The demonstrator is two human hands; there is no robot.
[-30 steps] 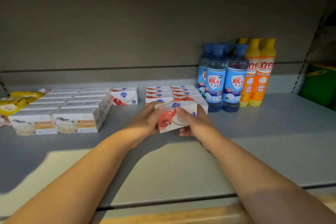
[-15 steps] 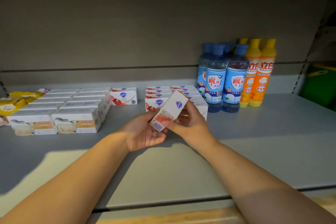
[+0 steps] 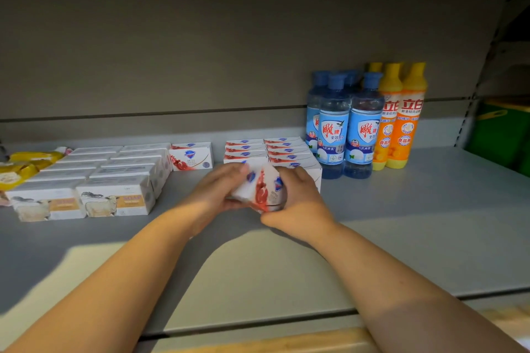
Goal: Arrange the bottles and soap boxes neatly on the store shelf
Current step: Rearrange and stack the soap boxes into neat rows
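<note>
Change: the white-and-red cardboard soap box [image 3: 262,190], end-up a moment ago, now faces you.
Grip: your left hand [image 3: 218,189] and right hand [image 3: 298,200] both clasp it.
Where: just before the matching stacked boxes [image 3: 269,150] on the grey shelf [image 3: 430,209].
Meaning: likely ready to place.
</note>
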